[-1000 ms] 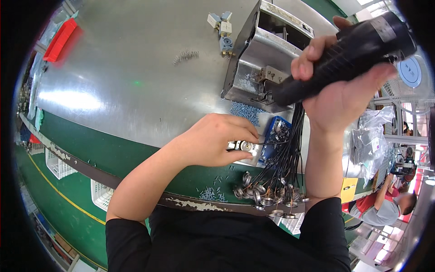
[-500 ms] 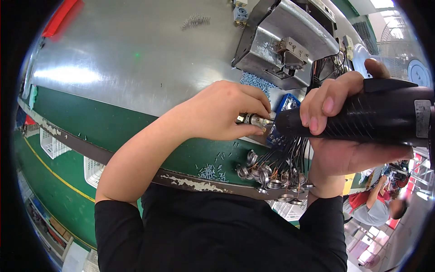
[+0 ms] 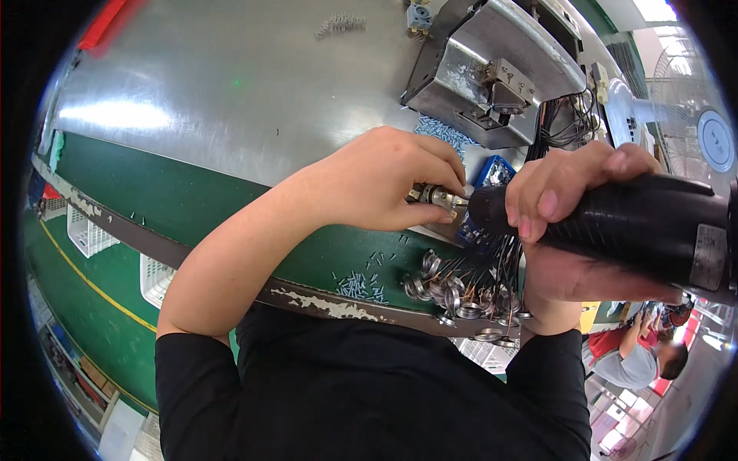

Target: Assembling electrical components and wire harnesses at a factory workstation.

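Observation:
My left hand (image 3: 388, 180) is closed, pinching a small metal part with a round body (image 3: 437, 197) over the near edge of the bench. In my right hand (image 3: 555, 198) is a thick black power screwdriver (image 3: 642, 227), lying nearly level, its nose toward that part. The screwdriver's bit meets or almost meets the part; contact is hard to make out. My left fingers hide some of the part. Just beyond the nose sits a blue tray (image 3: 498, 167) of small metal pieces, partly covered by the tool.
A bent sheet-metal fixture (image 3: 450, 73) stands at the back right, with a pile of bluish screws (image 3: 444, 132) before it. Metal rings on black wires (image 3: 455, 296) and loose screws (image 3: 360, 287) lie along the green front edge. Springs (image 3: 340, 25) lie far back. Another person (image 3: 634, 357) works at right.
The screwdriver's rear end has dropped, and my right fingers have come down with it. My left hand still pinches the part in about the same place. The view has shifted slightly.

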`<state>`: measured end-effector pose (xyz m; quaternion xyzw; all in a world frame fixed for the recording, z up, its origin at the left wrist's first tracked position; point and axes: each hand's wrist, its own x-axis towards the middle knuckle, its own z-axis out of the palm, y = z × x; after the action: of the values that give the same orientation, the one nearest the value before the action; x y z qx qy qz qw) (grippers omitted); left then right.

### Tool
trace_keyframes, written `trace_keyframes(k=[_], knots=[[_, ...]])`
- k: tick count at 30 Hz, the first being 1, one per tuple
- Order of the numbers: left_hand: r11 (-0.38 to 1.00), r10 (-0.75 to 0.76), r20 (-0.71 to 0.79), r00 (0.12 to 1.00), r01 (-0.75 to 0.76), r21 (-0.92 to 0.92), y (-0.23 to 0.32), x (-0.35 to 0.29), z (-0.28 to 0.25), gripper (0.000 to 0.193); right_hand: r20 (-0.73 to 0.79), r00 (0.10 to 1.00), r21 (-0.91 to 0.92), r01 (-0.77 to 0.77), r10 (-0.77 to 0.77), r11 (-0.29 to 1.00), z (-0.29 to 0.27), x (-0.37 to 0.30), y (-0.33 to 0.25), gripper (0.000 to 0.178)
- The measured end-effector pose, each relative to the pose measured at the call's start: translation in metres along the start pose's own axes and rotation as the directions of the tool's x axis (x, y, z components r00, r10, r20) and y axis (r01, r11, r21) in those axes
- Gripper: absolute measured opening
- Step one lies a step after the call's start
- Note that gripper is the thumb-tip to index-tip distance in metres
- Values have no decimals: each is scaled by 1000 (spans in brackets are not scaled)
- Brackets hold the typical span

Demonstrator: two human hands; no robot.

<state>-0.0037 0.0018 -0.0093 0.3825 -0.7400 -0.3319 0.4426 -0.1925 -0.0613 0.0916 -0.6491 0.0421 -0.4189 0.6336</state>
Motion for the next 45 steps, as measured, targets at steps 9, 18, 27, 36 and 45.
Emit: trace_keyframes(k=[9, 18, 27, 36, 45], knots=[[1000, -17, 10, 1000, 17, 10, 1, -2, 1, 27, 79, 988, -30, 134, -132, 990, -2, -2, 8, 100], [999, -25, 10, 1000, 25, 27, 1, -1, -2, 28, 27, 999, 16, 17, -18, 1000, 1, 1, -2, 109], [1000, 14, 43, 999, -15, 20, 5, 3, -2, 32, -112, 962, -146, 231, -248, 962, -58, 59, -22, 119], [999, -39, 49, 998, 39, -12, 10, 7, -4, 32, -363, 923, -108, 98, -131, 989, -56, 81, 0, 116], [998, -54, 66, 996, 55, -14, 9, 8, -6, 31, -417, 904, -217, 2, -94, 976, -47, 90, 4, 113]])
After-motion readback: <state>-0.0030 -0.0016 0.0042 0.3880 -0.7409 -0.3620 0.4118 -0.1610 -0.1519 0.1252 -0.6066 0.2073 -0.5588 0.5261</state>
